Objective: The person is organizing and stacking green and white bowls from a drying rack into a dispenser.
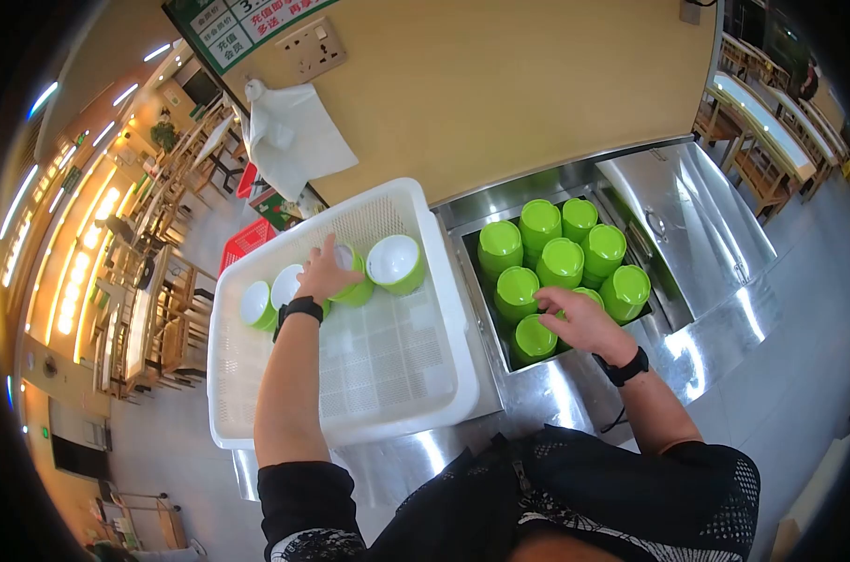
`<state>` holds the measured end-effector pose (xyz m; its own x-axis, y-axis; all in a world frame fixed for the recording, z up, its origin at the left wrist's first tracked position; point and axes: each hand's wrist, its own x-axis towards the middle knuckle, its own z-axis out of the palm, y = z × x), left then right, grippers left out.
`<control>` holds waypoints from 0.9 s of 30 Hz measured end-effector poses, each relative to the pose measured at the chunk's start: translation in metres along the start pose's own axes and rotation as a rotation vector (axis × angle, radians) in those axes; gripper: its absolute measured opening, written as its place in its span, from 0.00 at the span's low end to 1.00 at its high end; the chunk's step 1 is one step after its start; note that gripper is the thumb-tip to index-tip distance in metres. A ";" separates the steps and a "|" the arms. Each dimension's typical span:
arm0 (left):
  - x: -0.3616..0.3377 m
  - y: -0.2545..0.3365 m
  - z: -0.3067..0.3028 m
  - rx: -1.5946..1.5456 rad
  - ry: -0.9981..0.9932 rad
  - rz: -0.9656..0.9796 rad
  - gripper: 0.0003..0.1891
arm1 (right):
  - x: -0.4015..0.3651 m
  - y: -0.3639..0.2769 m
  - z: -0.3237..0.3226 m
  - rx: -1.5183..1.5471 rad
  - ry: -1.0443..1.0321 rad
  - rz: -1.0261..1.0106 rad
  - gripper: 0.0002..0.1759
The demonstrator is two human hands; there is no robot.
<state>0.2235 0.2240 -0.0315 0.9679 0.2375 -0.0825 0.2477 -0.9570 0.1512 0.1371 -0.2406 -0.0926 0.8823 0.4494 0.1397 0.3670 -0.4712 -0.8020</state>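
My left hand [326, 274] reaches into a white perforated plastic basket [464, 361], fingers spread over a row of green cups with white insides. A green cup [357, 295] is right beside its thumb, and another green cup [396, 264] stands tilted to its right. On the other side are a cup [255, 304] and a partly covered cup [286, 284]. My right hand [584, 323] hovers low over upside-down green cups in a steel well, thumb and forefinger apart. Close to its thumb is an upside-down cup [535, 337]; another cup [590, 296] is partly hidden behind the hand.
A steel counter [556, 398] surrounds the well, with a hinged metal lid [673, 220] on its right. Behind rises a tan panel [500, 84] with a socket plate [311, 51]. A white plastic sheet [298, 136] hangs beside a red crate [247, 244]. Tables and chairs stand beyond.
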 end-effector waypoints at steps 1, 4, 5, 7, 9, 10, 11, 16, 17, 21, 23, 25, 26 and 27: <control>-0.001 0.001 -0.001 -0.002 0.003 -0.012 0.64 | 0.001 -0.001 0.000 0.002 0.011 -0.002 0.22; -0.007 0.007 -0.005 0.006 0.011 -0.018 0.62 | 0.003 -0.003 0.000 -0.012 0.019 -0.040 0.21; -0.010 0.010 -0.009 0.011 0.014 -0.025 0.61 | 0.003 -0.003 -0.001 -0.015 0.016 -0.046 0.21; -0.013 0.007 -0.017 -0.038 0.065 0.006 0.60 | 0.004 -0.004 -0.002 -0.016 0.016 -0.048 0.21; -0.015 0.001 -0.025 -0.090 0.114 0.027 0.59 | 0.006 -0.010 -0.004 -0.039 0.050 -0.073 0.21; -0.018 0.001 -0.032 -0.144 0.178 0.080 0.57 | 0.008 -0.015 -0.006 -0.038 0.049 -0.074 0.21; -0.022 0.001 -0.039 -0.197 0.242 0.132 0.56 | 0.010 -0.023 -0.007 -0.016 0.096 -0.121 0.21; -0.084 0.047 -0.086 -0.802 0.098 0.272 0.49 | 0.022 -0.074 -0.006 0.053 0.199 -0.247 0.27; -0.110 0.069 -0.096 -1.140 -0.078 0.250 0.47 | 0.024 -0.086 -0.006 0.046 0.217 -0.333 0.31; -0.178 0.108 -0.093 -1.362 -0.277 0.344 0.46 | 0.027 -0.127 -0.003 0.011 0.198 -0.637 0.46; -0.202 0.116 -0.083 -1.462 -0.439 0.383 0.46 | 0.021 -0.140 0.002 0.046 0.136 -0.656 0.50; -0.214 0.117 -0.075 -1.468 -0.496 0.404 0.46 | 0.013 -0.148 0.001 0.081 0.078 -0.676 0.54; -0.218 0.118 -0.070 -1.533 -0.532 0.359 0.46 | 0.009 -0.150 -0.001 0.111 0.042 -0.683 0.55; -0.222 0.118 -0.067 -1.594 -0.569 0.314 0.46 | 0.006 -0.152 -0.001 0.142 0.008 -0.690 0.56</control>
<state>0.0411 0.0694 0.0702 0.9354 -0.3329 -0.1192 0.2025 0.2283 0.9523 0.0871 -0.1674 0.0307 0.4641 0.6044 0.6475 0.8021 0.0234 -0.5968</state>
